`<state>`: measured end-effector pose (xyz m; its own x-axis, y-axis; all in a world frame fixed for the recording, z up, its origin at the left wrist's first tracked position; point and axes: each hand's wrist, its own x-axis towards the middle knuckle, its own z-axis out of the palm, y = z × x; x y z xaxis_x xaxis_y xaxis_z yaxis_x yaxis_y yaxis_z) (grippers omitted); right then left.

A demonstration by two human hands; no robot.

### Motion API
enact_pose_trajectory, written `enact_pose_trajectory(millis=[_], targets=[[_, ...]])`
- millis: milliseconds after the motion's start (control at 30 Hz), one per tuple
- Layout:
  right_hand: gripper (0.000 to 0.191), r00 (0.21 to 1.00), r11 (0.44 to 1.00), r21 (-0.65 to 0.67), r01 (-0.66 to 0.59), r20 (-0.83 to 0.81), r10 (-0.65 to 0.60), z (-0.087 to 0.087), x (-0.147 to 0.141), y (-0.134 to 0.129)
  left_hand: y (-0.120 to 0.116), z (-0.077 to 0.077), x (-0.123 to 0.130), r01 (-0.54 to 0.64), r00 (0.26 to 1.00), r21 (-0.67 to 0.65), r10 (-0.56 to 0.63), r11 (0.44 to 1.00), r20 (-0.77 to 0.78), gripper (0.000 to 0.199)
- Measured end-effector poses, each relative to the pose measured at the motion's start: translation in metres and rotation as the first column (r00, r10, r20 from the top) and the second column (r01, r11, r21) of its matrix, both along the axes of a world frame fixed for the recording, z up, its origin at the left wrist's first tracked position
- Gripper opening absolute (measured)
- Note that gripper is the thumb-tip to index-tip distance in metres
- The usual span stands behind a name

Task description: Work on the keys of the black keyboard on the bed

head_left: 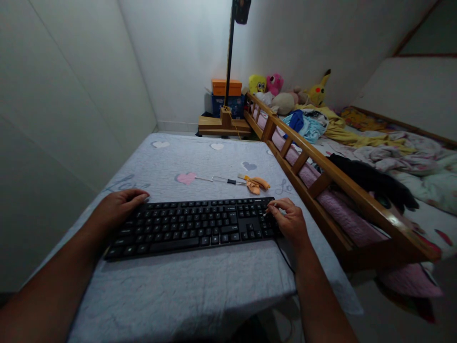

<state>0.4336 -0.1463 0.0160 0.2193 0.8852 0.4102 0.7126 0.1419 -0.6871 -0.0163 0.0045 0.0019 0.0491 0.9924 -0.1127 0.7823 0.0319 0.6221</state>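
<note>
A black keyboard lies across the table, its cable running off to the right. My left hand grips the keyboard's far left end, its fingertips hidden beyond the edge. Over the number pad, my right hand pinches a small thin stick with a pale tip, which looks like a cotton swab; the tip is at the keys. Behind the keyboard lie another thin white stick, a wire tool with a black middle, a brush with pale bristles and a crumpled orange cloth.
A pale cloth with hearts covers the table. Along the right runs a wooden bed rail, with bedding, clothes and plush toys behind it. A wooden stand with a dark pole and boxes is beyond the table. A wall rises at left.
</note>
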Motion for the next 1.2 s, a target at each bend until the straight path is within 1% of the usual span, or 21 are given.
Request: enact_pose_trajectory(millis=[100,200,300,567,667,733,867,1000,1200], targets=[[0.016,1.000,1.000,0.014,0.028,-0.001,-0.028,0.000,0.003,0.000,-0.001,0.000,0.000,-0.004,1.000,-0.020,0.004,1.000,0.003,0.049],[0.016,0.998,0.997,0.039,0.063,-0.003,-0.063,-0.001,0.008,0.000,-0.002,0.001,0.000,-0.006,1.000,0.001,0.006,1.000,0.013,0.049],[0.015,0.996,0.995,0.052,0.085,-0.005,-0.085,-0.001,0.011,0.000,-0.002,0.000,-0.001,-0.022,0.999,-0.026,0.023,0.999,0.028,0.051],[0.016,0.997,0.997,0.012,0.076,-0.002,-0.076,0.002,0.010,-0.003,0.001,-0.002,-0.003,-0.006,1.000,-0.016,0.006,1.000,0.015,0.049],[0.016,0.998,0.998,-0.010,0.063,-0.006,-0.063,0.002,0.011,-0.003,0.000,-0.001,-0.002,-0.006,1.000,-0.001,0.006,1.000,0.008,0.048],[0.016,0.998,0.998,-0.020,0.057,-0.009,-0.057,0.003,0.011,-0.003,-0.002,0.001,-0.001,0.008,1.000,-0.021,-0.008,1.000,0.016,0.048],[0.017,0.999,0.999,-0.026,0.045,-0.017,-0.045,0.003,0.010,-0.004,-0.004,0.003,0.002,-0.017,1.000,-0.019,0.017,1.000,0.021,0.049],[0.018,0.999,0.999,-0.042,0.029,-0.013,-0.030,0.005,0.010,-0.005,-0.003,0.004,0.002,-0.008,1.000,0.008,0.008,1.000,0.001,0.048],[0.016,0.999,0.999,-0.019,0.048,-0.021,-0.048,0.004,0.010,-0.003,-0.004,0.007,0.001,-0.003,1.000,0.000,0.003,1.000,-0.009,0.051]])
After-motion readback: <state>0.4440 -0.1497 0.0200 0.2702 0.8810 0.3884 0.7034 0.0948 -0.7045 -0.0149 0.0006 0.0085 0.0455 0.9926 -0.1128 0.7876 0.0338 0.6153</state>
